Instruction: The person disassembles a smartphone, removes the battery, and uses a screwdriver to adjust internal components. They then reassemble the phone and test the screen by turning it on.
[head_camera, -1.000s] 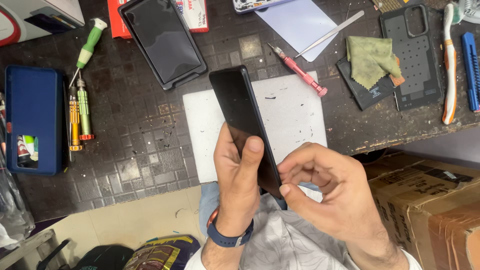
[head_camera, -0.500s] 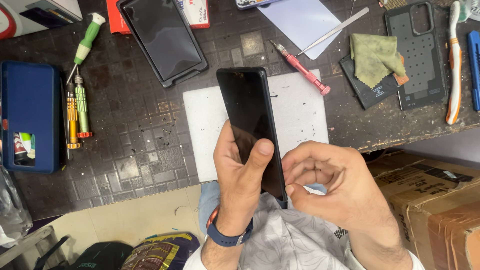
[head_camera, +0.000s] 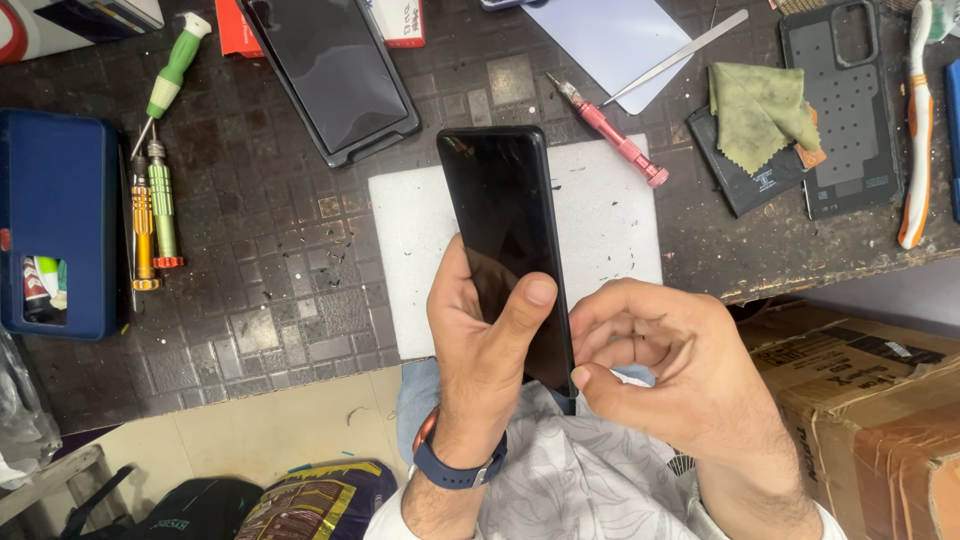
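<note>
Our left hand (head_camera: 480, 345) grips one dark phone (head_camera: 508, 240), thumb across its screen, above the desk (head_camera: 280, 290); our right hand (head_camera: 665, 365) pinches its lower edge. We count three screwdrivers (head_camera: 150, 200) left, one red screwdriver (head_camera: 607, 130) behind.

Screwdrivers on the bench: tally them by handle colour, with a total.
Green and white screwdriver: 1
Green screwdriver: 1
Orange screwdriver: 1
Pink-red screwdriver: 1
Total: 4

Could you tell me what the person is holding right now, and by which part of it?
The left hand holds a black smartphone by its lower half, thumb across the screen. The right hand touches the phone's lower right edge with its fingertips.
</note>
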